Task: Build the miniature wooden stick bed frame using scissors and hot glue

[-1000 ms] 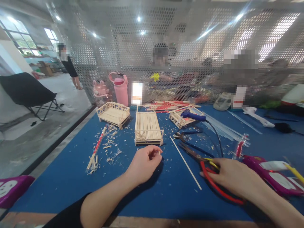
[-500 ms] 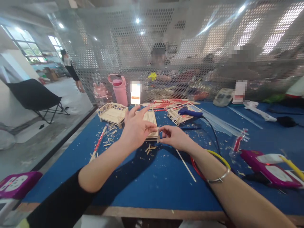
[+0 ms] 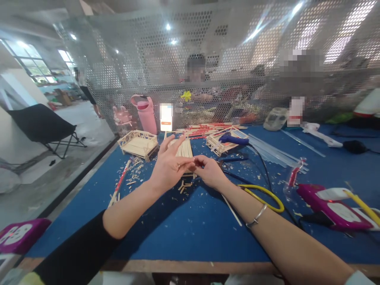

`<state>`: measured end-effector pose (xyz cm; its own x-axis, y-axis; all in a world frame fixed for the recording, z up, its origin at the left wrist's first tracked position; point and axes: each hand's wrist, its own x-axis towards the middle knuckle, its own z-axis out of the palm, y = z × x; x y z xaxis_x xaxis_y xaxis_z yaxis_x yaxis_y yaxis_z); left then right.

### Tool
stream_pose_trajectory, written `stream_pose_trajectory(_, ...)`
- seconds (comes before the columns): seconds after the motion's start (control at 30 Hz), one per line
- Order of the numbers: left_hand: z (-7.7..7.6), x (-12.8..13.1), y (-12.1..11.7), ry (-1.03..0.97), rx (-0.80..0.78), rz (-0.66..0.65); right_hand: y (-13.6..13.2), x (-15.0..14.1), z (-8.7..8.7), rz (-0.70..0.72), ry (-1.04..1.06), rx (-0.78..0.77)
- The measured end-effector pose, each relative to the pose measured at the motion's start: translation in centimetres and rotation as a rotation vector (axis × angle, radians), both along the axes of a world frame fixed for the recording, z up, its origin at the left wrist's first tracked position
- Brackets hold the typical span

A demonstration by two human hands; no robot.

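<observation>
My left hand (image 3: 168, 166) is over a small platform of pale wooden sticks (image 3: 184, 148), its thumb and index finger pinched at the near right corner and its other fingers raised. My right hand (image 3: 209, 173) comes in from the right, its fingers closed against the left fingertips. Whatever lies between the fingertips is too small or hidden to name. Short stick offcuts (image 3: 184, 186) lie just in front of the platform. Two railed stick frames stand nearby, one at the left (image 3: 138, 144) and one at the right (image 3: 222, 144).
A blue-handled tool (image 3: 234, 139) with a cord leans on the right frame. Clear glue sticks (image 3: 267, 152), a yellow cable loop (image 3: 277, 200) and a purple power strip (image 3: 323, 206) are at the right. Behind stand a pink bottle (image 3: 146, 116), a lit phone (image 3: 166, 118) and a perforated screen.
My right hand's fingers have moved left and now meet the left fingertips over the platform's corner. The view has shifted slightly.
</observation>
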<state>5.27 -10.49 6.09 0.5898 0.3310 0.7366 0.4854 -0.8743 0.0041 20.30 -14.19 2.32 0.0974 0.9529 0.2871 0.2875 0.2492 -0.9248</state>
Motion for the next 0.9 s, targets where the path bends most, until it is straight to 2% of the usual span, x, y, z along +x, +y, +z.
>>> stream_pose_trajectory(0.1,-1.1,-0.1,-0.5,-0.077,0.054,0.026,0.0,0.0,-0.2,-0.002,0.047,0.023)
stream_pose_trajectory(0.27,-2.0,0.0,-1.2,-0.14,0.072,0.144,-0.2,0.5,-0.6,-0.029,0.095,0.034)
stream_pose_trajectory(0.37,-2.6,0.2,-1.6,-0.067,-0.058,0.206,0.0,1.0,-1.2,-0.044,0.097,-0.004)
stream_pose_trajectory(0.47,-3.1,0.6,-1.7,-0.018,-0.251,0.22,0.3,1.2,-1.8,-0.014,0.079,-0.072)
stream_pose_trajectory(0.57,-3.1,1.0,-1.7,-0.021,-0.373,0.22,0.4,1.1,-2.1,0.018,0.075,-0.11)
stream_pose_trajectory(0.73,-2.8,1.1,-1.9,0.024,-0.464,0.294,0.4,1.1,-2.2,0.014,0.084,-0.125)
stream_pose_trajectory(0.9,-2.8,1.3,-2.0,-0.028,-0.541,0.296,0.6,1.1,-2.4,0.0,0.052,-0.124)
